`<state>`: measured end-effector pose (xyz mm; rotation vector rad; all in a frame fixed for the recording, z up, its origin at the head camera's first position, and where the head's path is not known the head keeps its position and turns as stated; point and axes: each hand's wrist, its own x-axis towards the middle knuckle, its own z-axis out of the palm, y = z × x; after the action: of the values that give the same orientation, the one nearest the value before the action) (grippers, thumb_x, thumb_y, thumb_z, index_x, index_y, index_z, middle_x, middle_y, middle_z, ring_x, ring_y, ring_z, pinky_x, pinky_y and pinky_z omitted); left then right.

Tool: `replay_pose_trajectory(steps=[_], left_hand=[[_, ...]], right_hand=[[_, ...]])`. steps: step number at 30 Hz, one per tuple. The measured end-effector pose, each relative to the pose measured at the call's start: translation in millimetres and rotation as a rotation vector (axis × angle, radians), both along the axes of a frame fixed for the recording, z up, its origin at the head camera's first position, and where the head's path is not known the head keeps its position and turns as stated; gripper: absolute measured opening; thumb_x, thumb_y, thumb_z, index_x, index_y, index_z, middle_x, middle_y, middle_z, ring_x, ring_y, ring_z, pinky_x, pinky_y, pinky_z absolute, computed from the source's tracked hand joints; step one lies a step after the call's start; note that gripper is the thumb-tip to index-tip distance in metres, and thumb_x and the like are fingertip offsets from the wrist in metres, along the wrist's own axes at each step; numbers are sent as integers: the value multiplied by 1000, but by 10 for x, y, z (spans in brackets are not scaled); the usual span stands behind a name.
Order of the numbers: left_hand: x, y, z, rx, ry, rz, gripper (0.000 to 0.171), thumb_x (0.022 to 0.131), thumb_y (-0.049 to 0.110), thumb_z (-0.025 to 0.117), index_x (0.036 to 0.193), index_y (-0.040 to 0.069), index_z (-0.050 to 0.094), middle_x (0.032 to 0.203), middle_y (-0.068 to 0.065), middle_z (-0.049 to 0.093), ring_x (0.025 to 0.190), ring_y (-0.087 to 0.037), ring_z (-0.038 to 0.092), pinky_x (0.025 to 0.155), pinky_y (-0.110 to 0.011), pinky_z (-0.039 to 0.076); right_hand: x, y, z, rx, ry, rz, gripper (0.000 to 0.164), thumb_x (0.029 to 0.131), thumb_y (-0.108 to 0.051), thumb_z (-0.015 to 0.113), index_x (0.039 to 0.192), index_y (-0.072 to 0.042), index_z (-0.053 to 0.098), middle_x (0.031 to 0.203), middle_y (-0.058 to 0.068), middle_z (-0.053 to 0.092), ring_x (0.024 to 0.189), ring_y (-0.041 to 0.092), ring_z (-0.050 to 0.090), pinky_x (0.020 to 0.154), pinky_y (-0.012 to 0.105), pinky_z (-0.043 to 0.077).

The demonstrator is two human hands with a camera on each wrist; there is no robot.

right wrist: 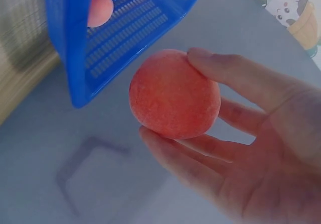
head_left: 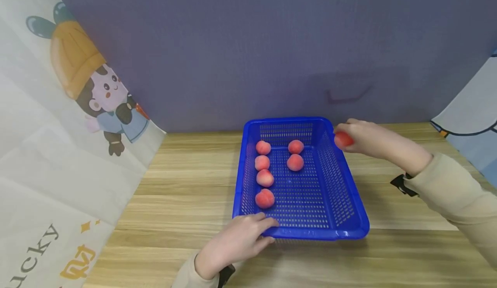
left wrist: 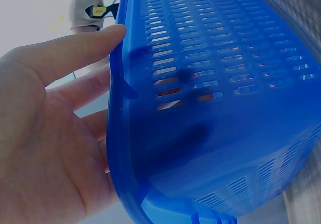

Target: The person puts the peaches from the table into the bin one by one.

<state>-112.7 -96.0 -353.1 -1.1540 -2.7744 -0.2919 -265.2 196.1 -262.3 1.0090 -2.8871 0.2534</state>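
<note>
A blue plastic basket [head_left: 310, 233] with slotted sides stands on the table. My left hand [head_left: 241, 238] grips its near rim at the left corner; in the left wrist view the thumb lies on the outer side and the fingers reach over the rim. My right hand [head_left: 363, 138] holds a red peach [right wrist: 173, 96] between thumb and fingers, just beyond the basket's far right rim. Inside the basket, several peaches [head_left: 265, 178] form a column along the left wall. Two more peaches [head_left: 295, 162] sit one in front of the other nearer the middle.
Light wood-grain table [head_left: 186, 193] surrounds the basket. A grey-blue panel [head_left: 233, 55] rises right behind it. Cartoon-printed white sheets hang at the left [head_left: 58, 150] and at the right edge.
</note>
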Motion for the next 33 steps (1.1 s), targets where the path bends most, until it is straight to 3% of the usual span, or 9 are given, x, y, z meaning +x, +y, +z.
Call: replay_pose_trajectory(steps=[16,25,33], left_hand=[[6,0,10,7,-1,-3,25,80,26,63,103,15,62,82,5,58,71,-4,56,61,-18,45],[5,-2,4,7,2,-8,25,80,26,63,102,15,62,83,5,58,72,-4,57,62,-19,46],[-2,0,0,10,8,-12,25,80,26,63,102,15,62,83,5,58,72,-5,57,63,-19,46]], right_hand=[[-60,-479,-10,51,-66,69,28,74,-2,62,100,4,58,86,16,54,70,23,50,57,34,44],[-64,-696,-121,60,-46,117,17,72,-2,62,89,0,59,71,8,51,64,22,47,54,32,39],[-73,-853,-239,97,-106,121,26,72,-4,68,97,0,61,87,13,61,83,30,56,71,39,46]])
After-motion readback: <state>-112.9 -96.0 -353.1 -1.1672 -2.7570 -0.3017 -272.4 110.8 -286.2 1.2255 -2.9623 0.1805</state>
